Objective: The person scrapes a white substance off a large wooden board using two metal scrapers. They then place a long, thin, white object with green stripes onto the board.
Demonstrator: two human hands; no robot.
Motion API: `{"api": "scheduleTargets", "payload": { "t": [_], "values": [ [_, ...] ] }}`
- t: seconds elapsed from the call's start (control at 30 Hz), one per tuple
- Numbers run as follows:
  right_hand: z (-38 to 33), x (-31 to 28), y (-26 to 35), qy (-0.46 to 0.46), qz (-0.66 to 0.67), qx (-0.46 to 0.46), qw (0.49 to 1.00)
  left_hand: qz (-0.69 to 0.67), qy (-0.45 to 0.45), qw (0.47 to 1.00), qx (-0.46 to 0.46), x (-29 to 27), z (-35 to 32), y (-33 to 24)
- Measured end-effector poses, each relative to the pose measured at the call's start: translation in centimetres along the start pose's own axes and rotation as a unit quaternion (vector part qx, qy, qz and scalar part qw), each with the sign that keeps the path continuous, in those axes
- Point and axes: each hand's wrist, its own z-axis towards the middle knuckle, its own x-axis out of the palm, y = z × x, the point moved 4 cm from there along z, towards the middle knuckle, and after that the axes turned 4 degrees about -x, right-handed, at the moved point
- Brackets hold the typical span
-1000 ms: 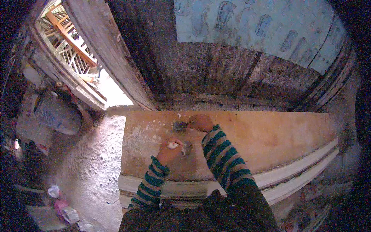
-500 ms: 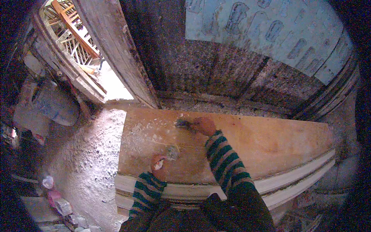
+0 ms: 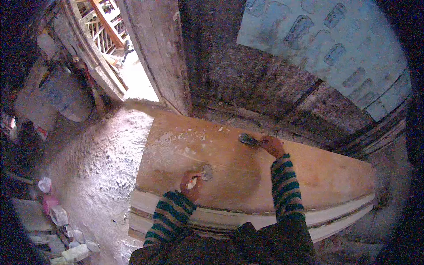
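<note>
A wide brown wooden board (image 3: 318, 176) lies flat in front of me, smeared with pale filler near its left end. My right hand (image 3: 271, 145) reaches to the far edge and grips a putty knife (image 3: 248, 140) whose blade rests on the board. My left hand (image 3: 191, 180) sits near the front edge and holds a second small scraper (image 3: 206, 172) with a lump of whitish filler on it. Both my sleeves are striped green and brown.
A pale moulded frame (image 3: 212, 217) runs under the board's front edge. Left of it is a rough dusty floor (image 3: 92, 168) with crumpled bags and scraps (image 3: 57, 216). An open doorway (image 3: 132, 79) and a wooden post stand behind; a dark wall with a blue sheet (image 3: 327, 44) rises beyond the board.
My left hand has drawn back toward the front edge of the board. My right hand has stayed at the far edge with the knife. The view has shifted to the left.
</note>
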Motion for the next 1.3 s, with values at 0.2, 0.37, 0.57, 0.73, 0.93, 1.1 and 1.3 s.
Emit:
{"api": "scheduleTargets", "payload": {
  "t": [0.2,0.37,0.57,0.73,0.93,1.1,1.3],
  "values": [
    [2.5,-1.0,3.8,0.117,-0.062,0.055,0.990,0.079,-0.029,0.994,0.064,-1.6,0.0,-2.3],
    [0.0,-0.3,0.8,0.071,0.036,0.078,0.994,0.035,-0.026,0.999,0.030,-0.3,0.3,-3.5],
    [3.3,6.6,12.1,0.131,0.019,-0.033,0.991,-0.245,-0.165,0.927,-0.231,1.3,-1.3,7.1],
    [-1.1,3.2,8.2,0.044,0.060,0.057,0.996,0.086,-0.002,0.995,-0.048,-1.8,-0.3,2.1],
    [-7.5,-7.0,-3.2,0.032,0.065,0.263,0.962,0.019,-0.078,0.997,0.017,-1.0,-0.1,-1.7],
    [-3.6,-4.4,-7.8,0.039,0.037,0.087,0.995,0.045,-0.070,0.996,0.036,-0.6,-0.4,0.1],
    [7.2,6.8,11.0,0.133,0.043,-0.103,0.985,-0.059,-0.018,0.994,-0.093,-0.6,0.5,-1.2]
  ]
}}
